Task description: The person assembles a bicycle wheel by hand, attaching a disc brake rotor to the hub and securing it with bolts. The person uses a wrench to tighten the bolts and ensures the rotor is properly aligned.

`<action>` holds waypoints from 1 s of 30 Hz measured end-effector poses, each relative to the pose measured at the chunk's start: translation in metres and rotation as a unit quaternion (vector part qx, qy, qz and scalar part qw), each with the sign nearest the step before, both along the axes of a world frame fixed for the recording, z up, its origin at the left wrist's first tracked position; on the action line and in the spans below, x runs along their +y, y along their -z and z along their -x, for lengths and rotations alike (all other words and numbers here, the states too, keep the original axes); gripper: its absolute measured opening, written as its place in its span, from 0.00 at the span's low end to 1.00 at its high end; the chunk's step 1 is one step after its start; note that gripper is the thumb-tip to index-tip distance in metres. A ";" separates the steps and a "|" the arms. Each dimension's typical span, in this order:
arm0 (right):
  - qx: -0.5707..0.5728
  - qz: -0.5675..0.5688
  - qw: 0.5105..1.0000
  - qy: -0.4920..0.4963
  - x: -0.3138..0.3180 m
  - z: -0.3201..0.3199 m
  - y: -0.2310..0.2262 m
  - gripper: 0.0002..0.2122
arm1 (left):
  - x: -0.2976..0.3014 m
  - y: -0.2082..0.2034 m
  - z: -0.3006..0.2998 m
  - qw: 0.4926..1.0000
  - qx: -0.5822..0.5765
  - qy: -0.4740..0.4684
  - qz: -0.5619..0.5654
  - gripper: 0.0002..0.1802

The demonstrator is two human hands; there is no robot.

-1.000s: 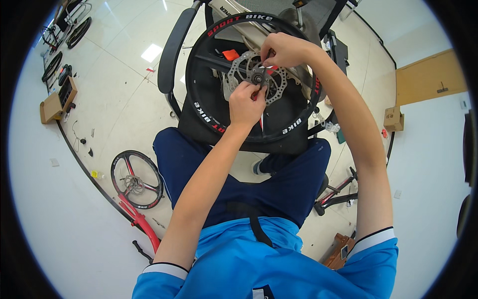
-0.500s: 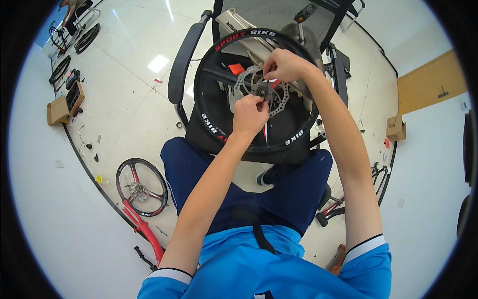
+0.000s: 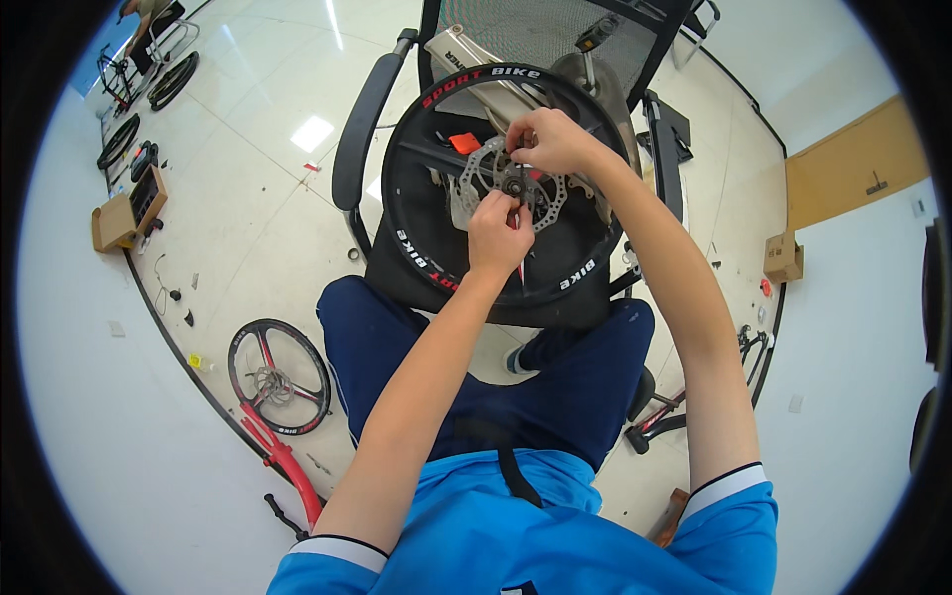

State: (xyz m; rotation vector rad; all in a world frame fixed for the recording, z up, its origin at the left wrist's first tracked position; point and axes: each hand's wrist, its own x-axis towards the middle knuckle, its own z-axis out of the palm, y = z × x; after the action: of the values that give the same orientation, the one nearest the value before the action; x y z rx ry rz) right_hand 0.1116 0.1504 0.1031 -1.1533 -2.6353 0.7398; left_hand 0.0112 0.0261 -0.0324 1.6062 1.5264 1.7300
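A black bicycle wheel (image 3: 404, 241) with red and white lettering lies flat on the seat of an office chair (image 3: 350, 164) in front of me. A silver disc brake rotor (image 3: 555, 204) sits at its centre, around the dark hub (image 3: 515, 186). My left hand (image 3: 498, 233) is closed just below the hub, its fingertips pinching something small and dark. Above the hub, my right hand (image 3: 555, 142) pinches with thumb and forefinger. A thin dark piece shows beneath its fingertips, too small to name. An orange-red piece (image 3: 464, 144) lies left of the rotor.
A silver bicycle frame part (image 3: 461, 50) leans behind the wheel on the chair. Lower left on the floor are another wheel (image 3: 280, 377) and a red fork (image 3: 288, 466). Cardboard boxes (image 3: 117, 226) (image 3: 783, 258) stand by both walls. At the far upper left a person (image 3: 149, 15) sits near bicycle parts.
The view has shifted slightly, so wheel and chair sit a little further left and lower. Both hands remain at the hub, with only slight finger movement.
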 end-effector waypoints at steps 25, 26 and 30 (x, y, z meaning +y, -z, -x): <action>0.343 0.200 0.856 0.331 -0.200 0.008 0.138 0.08 | -0.010 -0.018 0.050 0.994 0.017 0.088 0.069 0.07; 0.340 0.205 0.857 0.329 -0.199 0.006 0.139 0.08 | -0.015 -0.018 0.050 0.993 -0.012 0.072 0.089 0.07; 0.326 0.239 0.855 0.323 -0.195 0.005 0.139 0.10 | -0.024 -0.013 0.035 0.986 -0.066 0.111 0.106 0.08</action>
State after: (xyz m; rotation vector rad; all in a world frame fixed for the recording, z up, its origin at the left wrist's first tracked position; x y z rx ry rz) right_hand 0.1070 -0.0442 -0.0359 -1.4402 -1.4095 1.3542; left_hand -0.0241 0.0018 -0.0194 1.4631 1.3613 1.4712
